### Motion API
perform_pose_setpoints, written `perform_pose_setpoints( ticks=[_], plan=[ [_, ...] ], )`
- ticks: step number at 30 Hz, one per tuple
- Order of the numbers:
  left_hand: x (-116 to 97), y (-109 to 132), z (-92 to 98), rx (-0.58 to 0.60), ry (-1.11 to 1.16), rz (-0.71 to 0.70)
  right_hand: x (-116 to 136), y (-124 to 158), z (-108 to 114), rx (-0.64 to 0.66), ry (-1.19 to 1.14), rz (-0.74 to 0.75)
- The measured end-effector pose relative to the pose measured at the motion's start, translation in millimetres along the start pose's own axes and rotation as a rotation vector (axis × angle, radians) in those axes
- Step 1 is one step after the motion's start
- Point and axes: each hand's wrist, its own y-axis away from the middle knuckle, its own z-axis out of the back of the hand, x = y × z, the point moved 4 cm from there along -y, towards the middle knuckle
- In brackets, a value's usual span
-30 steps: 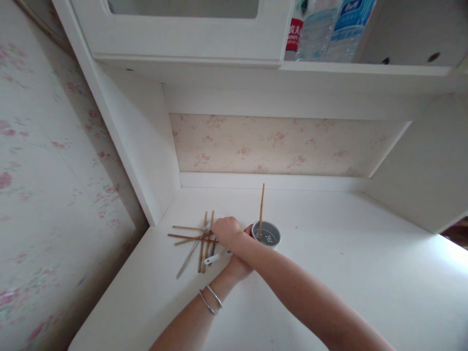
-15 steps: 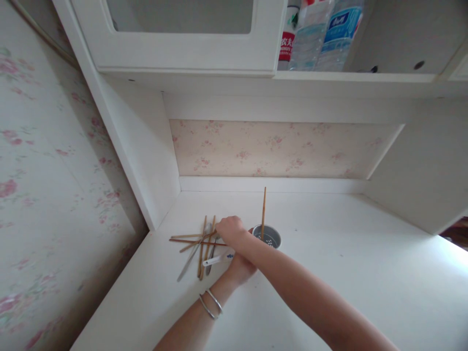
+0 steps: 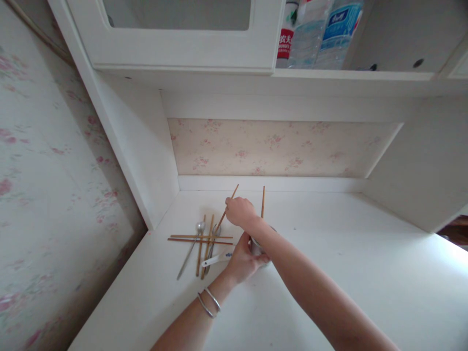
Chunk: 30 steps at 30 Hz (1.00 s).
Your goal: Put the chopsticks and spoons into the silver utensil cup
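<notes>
My left hand (image 3: 244,263), with two bangles at its wrist, is wrapped around a grey metal utensil holder (image 3: 257,247), partly hidden by my right forearm. One wooden chopstick (image 3: 263,201) stands in that holder. Crossing over the left arm, my right hand (image 3: 241,213) pinches another chopstick (image 3: 222,220), tilted with its lower end over the pile. Several loose chopsticks (image 3: 179,239) lie crossed on the tabletop to the left. Among them are a long-handled metal spoon (image 3: 200,227), a white ceramic spoon (image 3: 215,260) and other metal cutlery, partly covered.
The white tabletop (image 3: 347,273) meets a side panel (image 3: 135,146) on the left and a low back board (image 3: 310,184). Overhead hangs a cabinet (image 3: 183,51), with plastic bottles (image 3: 310,39) in its uncovered section. Floral wallpaper (image 3: 44,195) covers the left wall.
My right hand has risen up and to the right, lifting a chopstick from the pile and tilting it more upright. The left hand stays at the holder.
</notes>
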Motion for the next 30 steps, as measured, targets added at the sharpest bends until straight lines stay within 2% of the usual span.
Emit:
perform_pose_setpoints(
  ticks=[3,6,8,13,18,24,30],
  plan=[
    [-4.2,0.8,-1.6,0.045,0.008,-0.003,-4.7,3.5,15.9,-0.225,-0.140,0.059],
    [-5.4,0.8,-1.3,0.060,0.008,0.004,-11.7,14.4,29.0,-0.504,-0.475,0.163],
    [-4.8,0.6,-0.6,0.054,-0.007,0.007,-18.5,23.4,32.5,-0.596,-0.709,0.193],
    [-4.8,1.3,0.5,0.033,-0.058,0.017,-35.9,47.5,38.4,-0.654,-1.158,0.180],
    [-7.8,2.0,-0.6,0.044,-0.086,0.007,-62.9,66.6,48.9,-0.743,-1.396,0.114],
    [-6.6,1.8,-0.9,0.037,-0.093,0.017,-107.2,76.6,45.0,-0.865,-1.485,-0.047],
    [-6.6,1.0,-3.0,0.043,-0.050,0.045,-126.3,81.6,14.1,-0.860,-1.431,-0.189]
  ],
)
